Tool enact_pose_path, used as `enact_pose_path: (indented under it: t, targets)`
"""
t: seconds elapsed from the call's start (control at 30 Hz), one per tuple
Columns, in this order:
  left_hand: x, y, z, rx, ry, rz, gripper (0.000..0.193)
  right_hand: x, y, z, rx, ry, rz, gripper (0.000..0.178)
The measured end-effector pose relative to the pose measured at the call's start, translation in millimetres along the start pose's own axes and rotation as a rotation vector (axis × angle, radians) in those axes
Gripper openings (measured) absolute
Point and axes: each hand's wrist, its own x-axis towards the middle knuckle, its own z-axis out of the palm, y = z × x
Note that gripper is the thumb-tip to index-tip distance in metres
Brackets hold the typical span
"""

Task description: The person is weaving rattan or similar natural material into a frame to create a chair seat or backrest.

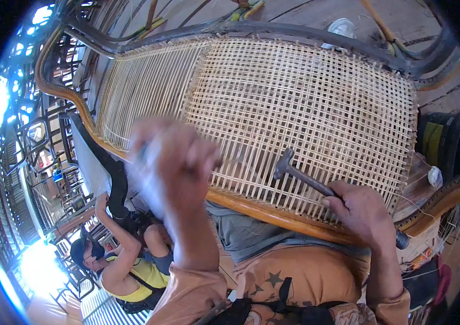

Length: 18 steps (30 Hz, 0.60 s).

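Note:
A cane panel [295, 92] of pale strips is stretched in a curved wooden frame [273, 208] in front of me. My right hand [360, 208] is wrapped round a hammer [308, 180], whose dark metal head lies over the weave near the frame's near edge. The handle's end comes out beyond my wrist. My left hand [173, 162] is raised over the near left part of the panel, blurred by motion. Its fingers look curled in, but what they hold is hidden. The weave is an open grid on the right; on the left, strips run mostly one way.
At the lower left a person in a yellow top [148, 279] sits with a hand raised to a dark-edged curved piece [113, 179]. A black bucket-like container [449, 143] stands at the right. A white cup-like object [341, 30] is beyond the far rail. Stacked frames fill the left background.

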Motion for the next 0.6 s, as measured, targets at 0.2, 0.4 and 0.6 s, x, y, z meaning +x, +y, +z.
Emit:
enact_pose_path:
  t: [0.2, 0.4, 0.6]
  targets:
    - [34, -48, -22, 0.489, 0.009, 0.024, 0.018, 11, -10, 10, -0.060, -0.040, -0.076, 0.024]
    - [41, -62, -26, 0.684, 0.014, -0.081, 0.020, 22, -14, 9, -0.063, -0.050, -0.130, 0.024]
    - [42, -70, -27, 0.746, 0.003, -0.071, 0.019, 33, -21, 8, -0.056, -0.109, -0.177, 0.026]
